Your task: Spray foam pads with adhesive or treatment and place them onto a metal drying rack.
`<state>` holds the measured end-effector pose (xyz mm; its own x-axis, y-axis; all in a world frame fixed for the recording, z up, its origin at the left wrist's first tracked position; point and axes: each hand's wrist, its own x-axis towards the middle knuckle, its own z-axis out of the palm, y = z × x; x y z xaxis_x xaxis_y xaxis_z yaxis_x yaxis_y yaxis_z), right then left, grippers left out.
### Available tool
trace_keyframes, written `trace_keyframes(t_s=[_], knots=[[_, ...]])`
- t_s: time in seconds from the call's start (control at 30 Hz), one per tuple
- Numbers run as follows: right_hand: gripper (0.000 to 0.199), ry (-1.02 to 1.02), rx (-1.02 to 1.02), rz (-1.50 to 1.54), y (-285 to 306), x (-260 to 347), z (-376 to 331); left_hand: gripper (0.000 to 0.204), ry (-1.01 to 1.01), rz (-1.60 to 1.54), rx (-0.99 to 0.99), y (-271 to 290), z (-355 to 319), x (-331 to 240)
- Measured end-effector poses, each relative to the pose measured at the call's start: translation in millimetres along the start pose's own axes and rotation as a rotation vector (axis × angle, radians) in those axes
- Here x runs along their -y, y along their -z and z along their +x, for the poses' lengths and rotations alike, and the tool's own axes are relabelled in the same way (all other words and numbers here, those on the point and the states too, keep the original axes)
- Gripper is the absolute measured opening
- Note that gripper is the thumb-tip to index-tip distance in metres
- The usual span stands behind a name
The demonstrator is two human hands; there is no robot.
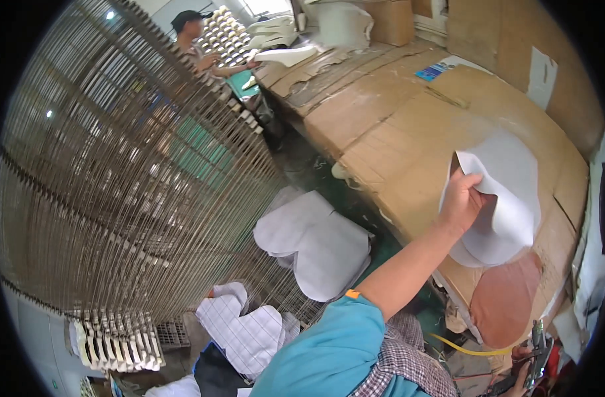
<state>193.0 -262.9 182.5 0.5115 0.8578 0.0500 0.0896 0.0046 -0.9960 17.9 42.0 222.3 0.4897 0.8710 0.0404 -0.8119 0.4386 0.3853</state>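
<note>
At the right, my left hand [462,202] reaches over the cardboard-covered table and grips the raised edge of a pale grey-white cut sheet [507,228]. The sheet is curled up at that edge, and a flat grey-white layer [514,159] lies under or behind it on the table. My right hand [522,370], low at the right rim, is wrapped round a metal spray gun [537,357]. A reddish-brown rounded patch [507,301] lies at the near table edge, just below the sheet.
A tall rack of wire shelves [150,165] fills the left. Lobed grey-white pieces [315,245] lie on its lower wires, with grid-lined ones [243,331] nearer. A yellow hose [471,347] curves below the table [382,159]. Another person [188,40] stands far off behind the rack.
</note>
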Motion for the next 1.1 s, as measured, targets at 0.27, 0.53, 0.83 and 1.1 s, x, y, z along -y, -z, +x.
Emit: trace_keyframes(t_s=[0.27, 0.53, 0.83, 1.1], knots=[[0.021, 0.02, -0.068, -0.067, -11.0, 12.1, 3.1, 0.025, -0.484, 0.093, -0.186, 5.8, -51.0, -106.6], [0.063, -0.083, -0.046, -0.07, 12.6, 76.0, -56.9, 0.035, -0.713, 0.702, -0.291, 10.7, -108.1, -122.2], [0.054, -0.096, -0.374, -0.093, 20.3, 84.7, -78.3, 0.038, -0.881, 1.056, -0.594, -20.4, -114.8, -160.2], [0.053, -0.113, -0.232, 0.044, 10.2, 88.4, -89.6, 0.047, -0.576, 0.833, -0.237, 36.6, -116.2, -175.9]])
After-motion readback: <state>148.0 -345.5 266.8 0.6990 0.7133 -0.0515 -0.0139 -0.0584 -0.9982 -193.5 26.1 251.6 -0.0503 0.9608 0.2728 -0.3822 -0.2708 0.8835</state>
